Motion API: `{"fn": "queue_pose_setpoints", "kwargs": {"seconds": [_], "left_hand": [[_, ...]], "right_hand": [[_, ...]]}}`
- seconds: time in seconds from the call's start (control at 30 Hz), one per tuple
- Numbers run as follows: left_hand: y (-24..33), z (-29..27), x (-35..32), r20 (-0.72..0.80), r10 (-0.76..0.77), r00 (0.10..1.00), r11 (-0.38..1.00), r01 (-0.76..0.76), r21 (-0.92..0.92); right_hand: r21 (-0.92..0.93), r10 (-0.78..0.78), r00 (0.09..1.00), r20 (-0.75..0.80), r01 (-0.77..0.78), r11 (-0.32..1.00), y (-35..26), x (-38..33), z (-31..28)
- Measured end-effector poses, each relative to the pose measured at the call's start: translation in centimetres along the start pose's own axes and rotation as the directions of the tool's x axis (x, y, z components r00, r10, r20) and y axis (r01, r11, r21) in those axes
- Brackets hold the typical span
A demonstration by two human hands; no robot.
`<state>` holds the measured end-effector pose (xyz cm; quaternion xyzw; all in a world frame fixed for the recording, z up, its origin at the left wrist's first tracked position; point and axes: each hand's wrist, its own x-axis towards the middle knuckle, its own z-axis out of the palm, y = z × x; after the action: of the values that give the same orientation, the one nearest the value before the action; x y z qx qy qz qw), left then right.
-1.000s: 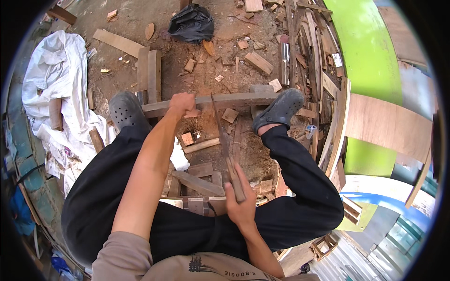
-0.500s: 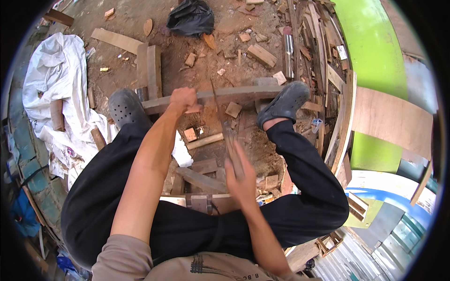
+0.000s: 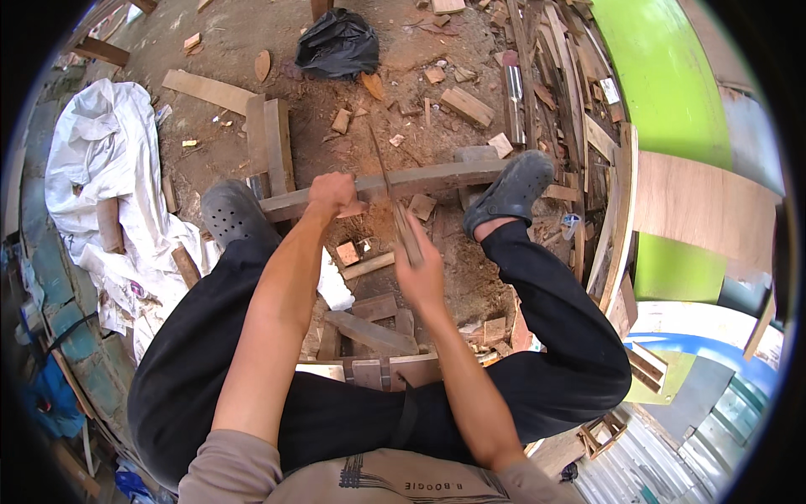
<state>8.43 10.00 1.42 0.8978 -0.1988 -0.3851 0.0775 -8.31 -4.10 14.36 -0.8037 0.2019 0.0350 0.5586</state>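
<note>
A long grey-brown wooden beam [image 3: 437, 178] lies crosswise in front of me, with a foot in a dark clog at each end. My left hand [image 3: 336, 195] is closed round the beam left of its middle, pressing it from above. My right hand [image 3: 419, 267] is wrapped round the wooden handle of a handsaw [image 3: 387, 179]. The saw's thin blade runs away from me across the beam, just right of my left hand. Its tip reaches past the beam's far side. How deep the blade sits in the wood I cannot make out.
Wood offcuts [image 3: 468, 107] litter the dirt floor. A black plastic bag [image 3: 337, 44] lies beyond the beam, a white sack [image 3: 105, 168] to the left. Long planks [image 3: 620, 214] are heaped at the right beside a green panel [image 3: 672, 101]. Short boards [image 3: 372, 333] lie between my legs.
My right hand has pushed the handsaw forward, away from me, so more blade shows past the beam. My left hand keeps its hold on the beam. The view has shifted slightly.
</note>
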Motion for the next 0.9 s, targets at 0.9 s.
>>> {"fn": "queue_pose_setpoints", "kwargs": {"seconds": [0.9], "left_hand": [[-0.8, -0.5, -0.8, -0.044, -0.034, 0.998, 0.998, 0.036, 0.045]], "right_hand": [[0.039, 0.078, 0.997, -0.001, -0.078, 0.996, -4.9, -11.1, -3.7]]}}
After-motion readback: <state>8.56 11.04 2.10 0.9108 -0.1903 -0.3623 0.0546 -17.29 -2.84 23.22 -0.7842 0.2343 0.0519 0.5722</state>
